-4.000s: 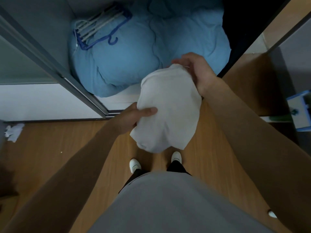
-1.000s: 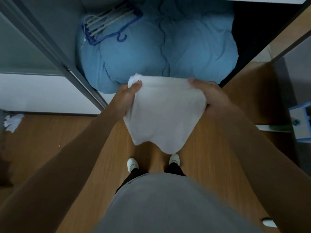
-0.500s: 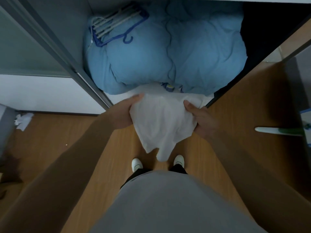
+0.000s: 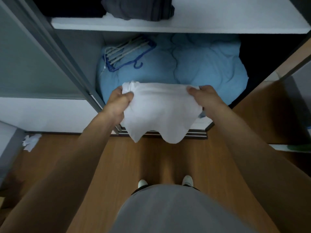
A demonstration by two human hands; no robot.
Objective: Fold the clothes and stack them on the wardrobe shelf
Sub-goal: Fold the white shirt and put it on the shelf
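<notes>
A white garment (image 4: 159,110) hangs spread between my two hands in front of the open wardrobe. My left hand (image 4: 117,105) grips its bunched top-left corner. My right hand (image 4: 207,98) pinches its top-right edge. Its lower edge droops in two lobes over the wardrobe's floor track. Above, the white wardrobe shelf (image 4: 218,24) carries a folded grey garment (image 4: 139,9) and a dark folded pile (image 4: 72,7) to its left.
A light blue duvet (image 4: 193,69) fills the wardrobe bottom, with blue and white hangers (image 4: 127,51) lying on it. A grey sliding door frame (image 4: 67,64) stands at left. Crumpled white paper (image 4: 31,142) lies on the wood floor (image 4: 151,165).
My hands have moved apart and up, stretching the white garment wide. The view has tilted upward, bringing the shelf with folded clothes into sight.
</notes>
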